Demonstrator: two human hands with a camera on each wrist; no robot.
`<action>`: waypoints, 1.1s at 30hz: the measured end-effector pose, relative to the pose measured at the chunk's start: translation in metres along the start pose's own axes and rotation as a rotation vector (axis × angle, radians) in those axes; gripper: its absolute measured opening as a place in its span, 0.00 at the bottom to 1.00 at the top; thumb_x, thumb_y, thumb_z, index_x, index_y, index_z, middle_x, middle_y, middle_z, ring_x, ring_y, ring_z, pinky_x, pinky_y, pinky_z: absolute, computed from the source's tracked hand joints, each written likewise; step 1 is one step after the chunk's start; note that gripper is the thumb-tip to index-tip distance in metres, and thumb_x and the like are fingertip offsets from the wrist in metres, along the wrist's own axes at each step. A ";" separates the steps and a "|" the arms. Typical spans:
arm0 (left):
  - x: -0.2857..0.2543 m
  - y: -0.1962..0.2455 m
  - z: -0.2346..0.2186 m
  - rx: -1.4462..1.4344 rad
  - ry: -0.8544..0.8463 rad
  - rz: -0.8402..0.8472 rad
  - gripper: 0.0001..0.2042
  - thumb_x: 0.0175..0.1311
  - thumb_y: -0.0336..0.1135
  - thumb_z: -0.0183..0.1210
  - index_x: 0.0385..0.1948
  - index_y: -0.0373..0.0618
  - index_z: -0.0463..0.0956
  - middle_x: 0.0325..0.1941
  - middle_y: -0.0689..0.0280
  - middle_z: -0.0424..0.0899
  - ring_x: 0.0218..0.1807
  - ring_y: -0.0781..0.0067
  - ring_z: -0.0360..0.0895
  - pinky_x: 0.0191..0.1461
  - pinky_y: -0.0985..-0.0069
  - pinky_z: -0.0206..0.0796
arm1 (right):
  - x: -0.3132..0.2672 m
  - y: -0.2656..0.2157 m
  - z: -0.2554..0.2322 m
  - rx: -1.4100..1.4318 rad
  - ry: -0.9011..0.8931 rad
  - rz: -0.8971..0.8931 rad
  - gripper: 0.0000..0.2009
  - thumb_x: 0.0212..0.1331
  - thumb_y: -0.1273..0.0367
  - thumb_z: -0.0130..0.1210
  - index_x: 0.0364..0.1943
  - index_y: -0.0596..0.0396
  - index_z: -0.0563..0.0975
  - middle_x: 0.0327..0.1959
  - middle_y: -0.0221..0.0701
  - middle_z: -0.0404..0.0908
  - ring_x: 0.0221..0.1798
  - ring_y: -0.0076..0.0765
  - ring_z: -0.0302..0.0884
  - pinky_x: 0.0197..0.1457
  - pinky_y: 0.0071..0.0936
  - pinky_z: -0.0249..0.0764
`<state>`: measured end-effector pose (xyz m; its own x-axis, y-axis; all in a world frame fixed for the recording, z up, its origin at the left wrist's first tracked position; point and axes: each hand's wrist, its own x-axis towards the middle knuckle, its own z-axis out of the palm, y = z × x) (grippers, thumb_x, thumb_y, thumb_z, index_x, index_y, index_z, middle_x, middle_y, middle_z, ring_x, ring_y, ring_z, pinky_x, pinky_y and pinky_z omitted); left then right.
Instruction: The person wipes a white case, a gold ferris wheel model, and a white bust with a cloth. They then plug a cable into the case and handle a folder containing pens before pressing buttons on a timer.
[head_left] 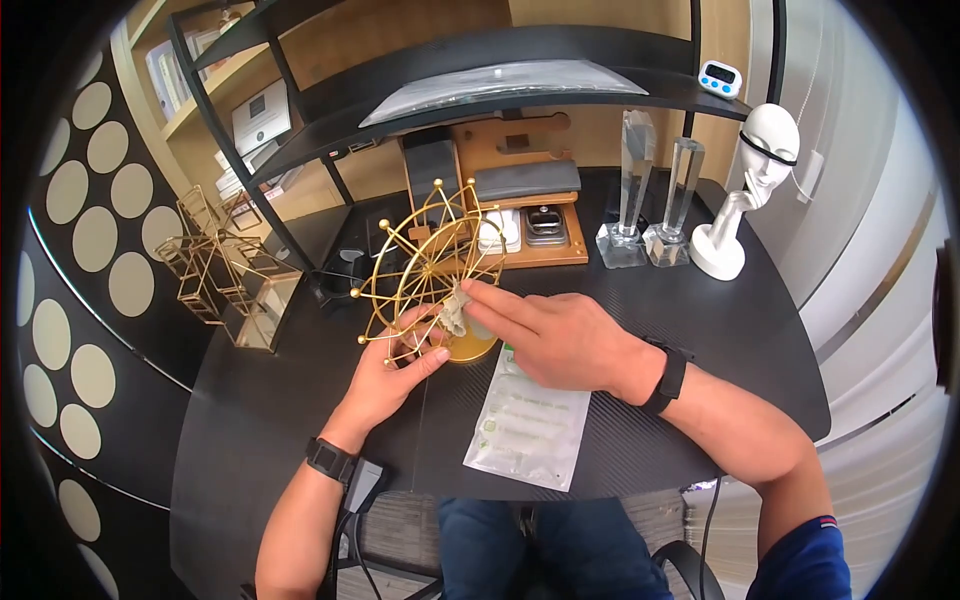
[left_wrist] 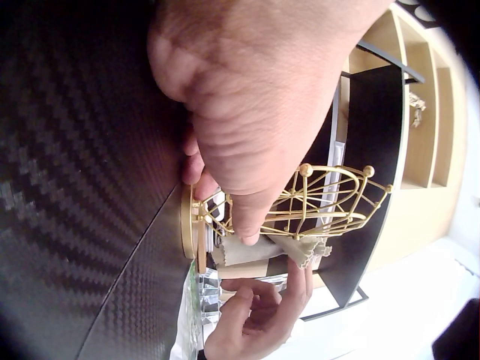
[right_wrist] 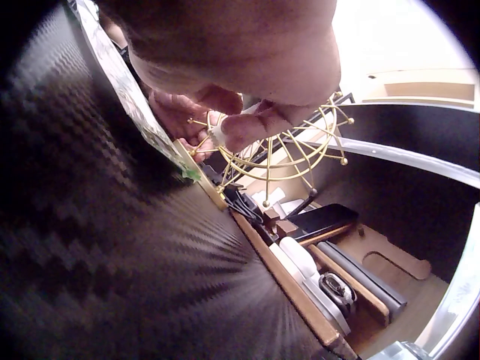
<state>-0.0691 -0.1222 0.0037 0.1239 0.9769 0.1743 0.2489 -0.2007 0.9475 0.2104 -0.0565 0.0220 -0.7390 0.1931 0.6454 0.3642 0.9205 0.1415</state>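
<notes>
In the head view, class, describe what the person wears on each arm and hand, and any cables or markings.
The left hand is bare; its wrist carries a black watch-like band and a grey device with a black cable running down. The right hand is bare too, with a plain black wristband. A dark blue short sleeve with a red and white edge covers the right upper arm.

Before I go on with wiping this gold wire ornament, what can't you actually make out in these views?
- Head view: the left hand fingertips sit behind the gold wire ornament, so the grip is unclear.
- Head view: the right hand covers most of the wipe.
- Head view: print on the clear packet is too small to read.
- Right wrist view: the palm blocks the top; the wooden tray is cut off by the edge.
</notes>
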 end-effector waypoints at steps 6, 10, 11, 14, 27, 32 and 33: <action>0.001 -0.001 -0.003 0.022 -0.044 -0.036 0.34 0.73 0.33 0.70 0.77 0.37 0.65 0.61 0.67 0.85 0.59 0.81 0.78 0.63 0.80 0.69 | 0.000 -0.002 -0.004 -0.026 0.007 0.045 0.37 0.46 0.75 0.63 0.69 0.57 0.74 0.79 0.31 0.70 0.37 0.30 0.84 0.42 0.28 0.84; 0.001 -0.001 -0.001 0.002 -0.018 0.025 0.29 0.72 0.33 0.70 0.73 0.44 0.72 0.54 0.75 0.85 0.47 0.87 0.76 0.51 0.84 0.67 | 0.001 0.000 -0.001 -0.011 0.002 0.007 0.37 0.45 0.75 0.63 0.69 0.57 0.74 0.79 0.31 0.70 0.36 0.29 0.84 0.41 0.28 0.84; 0.001 0.000 -0.001 0.003 -0.018 0.018 0.29 0.72 0.33 0.70 0.73 0.44 0.72 0.54 0.74 0.85 0.47 0.87 0.76 0.51 0.84 0.67 | -0.001 -0.001 -0.001 -0.024 0.004 0.016 0.37 0.45 0.75 0.63 0.69 0.57 0.74 0.80 0.31 0.70 0.36 0.29 0.84 0.41 0.28 0.84; 0.001 -0.002 0.001 0.009 -0.021 0.019 0.29 0.73 0.34 0.70 0.74 0.44 0.72 0.53 0.74 0.85 0.47 0.87 0.76 0.52 0.84 0.67 | 0.001 -0.001 -0.005 -0.016 -0.017 0.044 0.33 0.54 0.73 0.60 0.70 0.58 0.74 0.81 0.35 0.68 0.35 0.31 0.82 0.40 0.30 0.84; 0.000 -0.001 -0.004 0.033 -0.027 -0.026 0.35 0.73 0.34 0.70 0.77 0.35 0.64 0.58 0.68 0.86 0.53 0.85 0.76 0.56 0.82 0.68 | 0.001 0.001 -0.002 -0.013 0.019 0.032 0.33 0.53 0.73 0.61 0.69 0.58 0.75 0.81 0.35 0.68 0.35 0.32 0.83 0.41 0.30 0.85; 0.001 0.000 -0.002 0.015 -0.037 -0.029 0.34 0.73 0.34 0.70 0.77 0.35 0.64 0.58 0.68 0.85 0.55 0.84 0.77 0.56 0.83 0.68 | 0.000 0.000 -0.001 -0.037 0.024 0.064 0.33 0.53 0.73 0.61 0.70 0.58 0.74 0.81 0.35 0.68 0.34 0.33 0.83 0.41 0.30 0.85; 0.001 0.000 -0.002 0.015 -0.038 -0.026 0.34 0.73 0.34 0.70 0.77 0.35 0.64 0.58 0.68 0.85 0.55 0.84 0.77 0.56 0.83 0.68 | 0.000 0.000 -0.002 -0.040 0.025 0.065 0.33 0.53 0.73 0.61 0.70 0.58 0.74 0.81 0.35 0.68 0.34 0.33 0.83 0.41 0.30 0.85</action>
<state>-0.0711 -0.1209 0.0047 0.1539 0.9783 0.1387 0.2664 -0.1762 0.9476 0.2118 -0.0571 0.0237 -0.6991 0.2429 0.6725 0.4334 0.8920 0.1284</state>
